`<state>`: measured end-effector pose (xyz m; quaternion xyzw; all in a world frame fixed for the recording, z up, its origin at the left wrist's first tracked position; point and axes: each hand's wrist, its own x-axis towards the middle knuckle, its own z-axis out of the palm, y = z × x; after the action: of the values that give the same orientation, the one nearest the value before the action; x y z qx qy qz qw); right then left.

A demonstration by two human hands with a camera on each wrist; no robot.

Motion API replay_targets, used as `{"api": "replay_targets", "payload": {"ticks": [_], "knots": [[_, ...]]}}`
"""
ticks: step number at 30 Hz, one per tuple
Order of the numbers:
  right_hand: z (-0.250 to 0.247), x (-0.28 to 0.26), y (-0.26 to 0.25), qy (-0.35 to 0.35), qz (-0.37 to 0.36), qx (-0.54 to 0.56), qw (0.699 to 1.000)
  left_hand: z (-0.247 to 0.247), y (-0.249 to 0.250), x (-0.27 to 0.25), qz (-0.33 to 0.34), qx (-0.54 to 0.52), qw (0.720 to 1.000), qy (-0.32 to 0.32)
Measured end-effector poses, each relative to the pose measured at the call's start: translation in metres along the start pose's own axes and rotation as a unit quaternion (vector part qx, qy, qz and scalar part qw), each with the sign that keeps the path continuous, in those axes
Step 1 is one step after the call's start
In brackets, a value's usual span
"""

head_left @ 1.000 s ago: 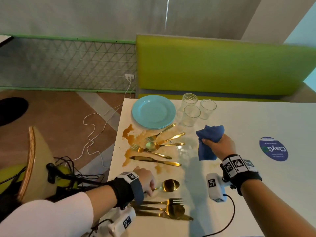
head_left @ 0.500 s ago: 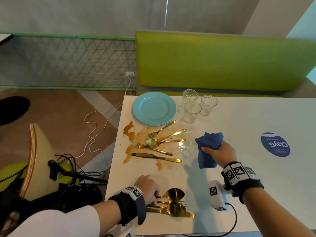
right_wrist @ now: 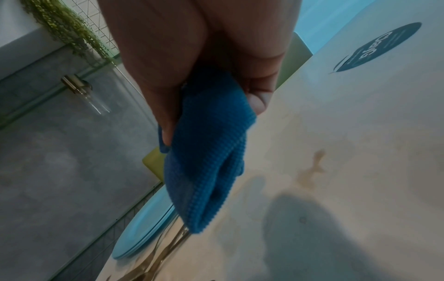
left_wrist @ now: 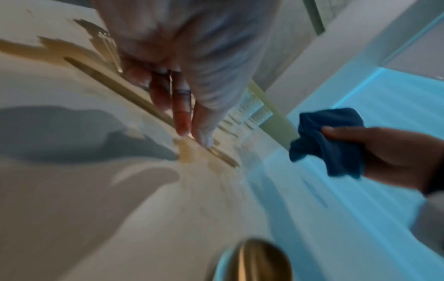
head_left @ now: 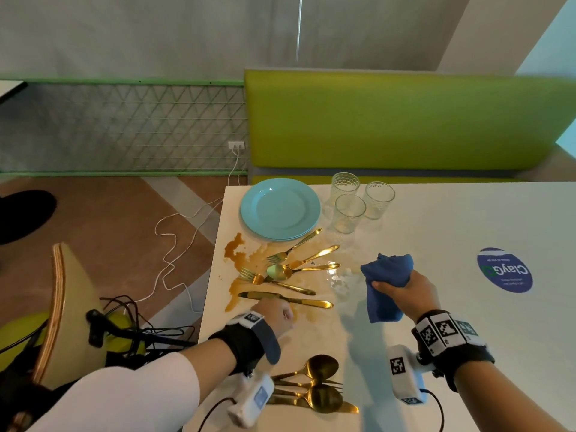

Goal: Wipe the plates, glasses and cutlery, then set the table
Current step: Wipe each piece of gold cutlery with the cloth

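My left hand [head_left: 276,311] reaches over the brown spill [head_left: 237,254], its straight fingers [left_wrist: 180,114] touching the gold knife [head_left: 311,302] that lies there. My right hand [head_left: 405,291] hovers above the table and grips a bunched blue cloth [head_left: 386,275]. Two gold forks [head_left: 280,254] and a gold spoon [head_left: 280,272] lie in the spill beyond the knife. Stacked teal plates [head_left: 280,208] and three clear glasses [head_left: 347,213] stand at the back. A pile of gold cutlery [head_left: 314,388] lies near the front edge.
The white table [head_left: 436,232] has a round blue sticker [head_left: 505,269] at the right. A small wet patch [head_left: 341,282] lies left of the cloth. A green bench [head_left: 405,120] stands behind the table. A wooden chair [head_left: 59,307] and cables [head_left: 174,244] are left of it.
My left hand has laid a gold spoon on the near pile, let it go and moved forward to the knife in the spill. The right hand still holds the cloth in about the same place.
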<state>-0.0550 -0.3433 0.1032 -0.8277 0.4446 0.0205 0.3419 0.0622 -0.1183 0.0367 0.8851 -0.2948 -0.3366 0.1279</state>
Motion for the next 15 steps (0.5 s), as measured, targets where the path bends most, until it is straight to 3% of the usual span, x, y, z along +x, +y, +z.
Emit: {"api": "replay_targets", "payload": {"ticks": [7,15], "knots": [[-0.01,0.005,0.009,0.024,0.013,0.05,0.998,-0.042,0.031,0.061,0.036,0.144,0.985,0.093],[-0.017,-0.001,0.03,0.026,0.05,0.078,0.995,-0.044,0.053,0.09,0.011,0.261,0.965,0.011]]}}
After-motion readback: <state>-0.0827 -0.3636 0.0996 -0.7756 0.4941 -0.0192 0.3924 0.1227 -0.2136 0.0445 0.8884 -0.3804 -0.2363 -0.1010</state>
